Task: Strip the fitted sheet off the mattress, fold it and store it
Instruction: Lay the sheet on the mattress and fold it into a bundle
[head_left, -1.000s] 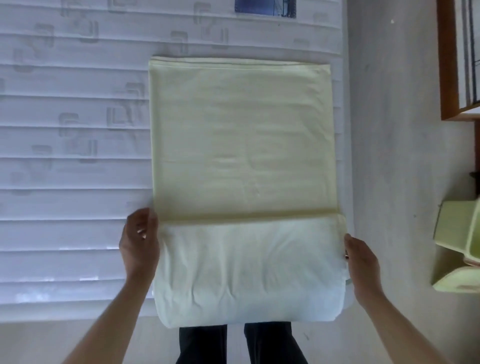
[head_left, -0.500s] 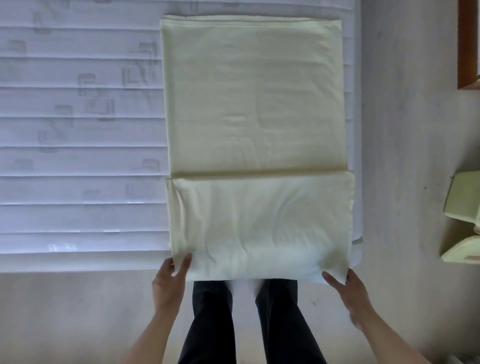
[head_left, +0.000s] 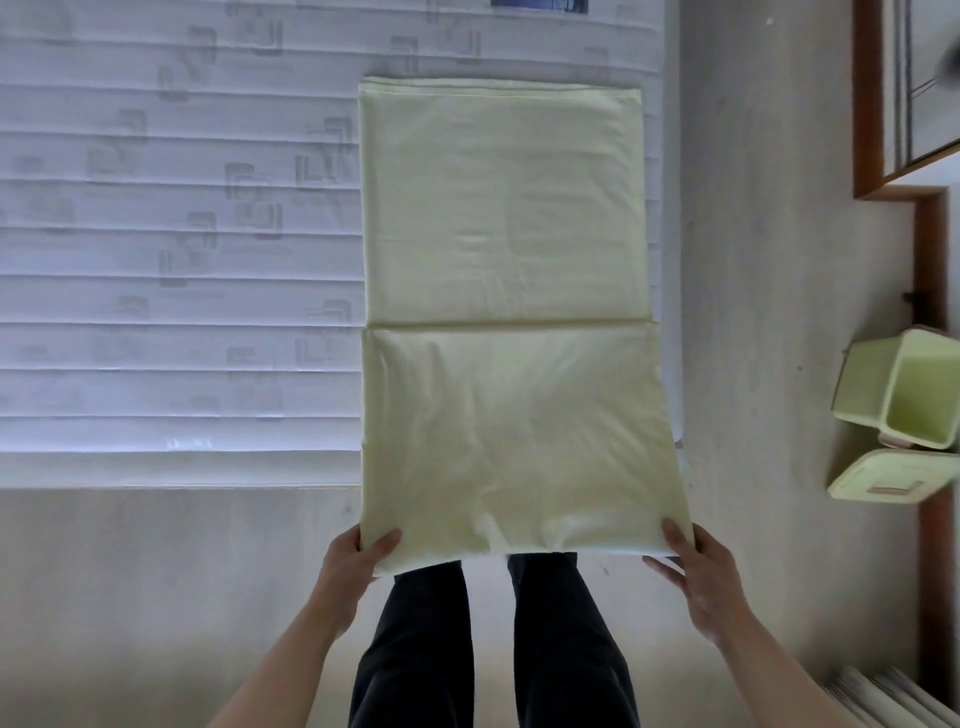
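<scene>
The pale yellow-green fitted sheet (head_left: 506, 322) is folded into a long rectangle. Its far half lies flat on the bare white quilted mattress (head_left: 171, 249), near the mattress's right edge. The near half is lifted off the mattress edge and held out over my legs. My left hand (head_left: 356, 561) pinches the near left corner, thumb on top of the cloth. My right hand (head_left: 693, 571) holds the near right corner, thumb on top and fingers underneath. A crease line crosses the sheet at mid-length.
Light wooden floor (head_left: 753, 312) runs along the right of the mattress and beneath me. Two pale green plastic bins (head_left: 898, 405) lie at the right. A wooden-framed cabinet (head_left: 893, 104) stands at the upper right. My dark trouser legs (head_left: 488, 649) are below the sheet.
My hands slid from the sheet's sides at the crease down to its near corners, then lifted the hanging near half up and outward. The view tilted down, then back up.
</scene>
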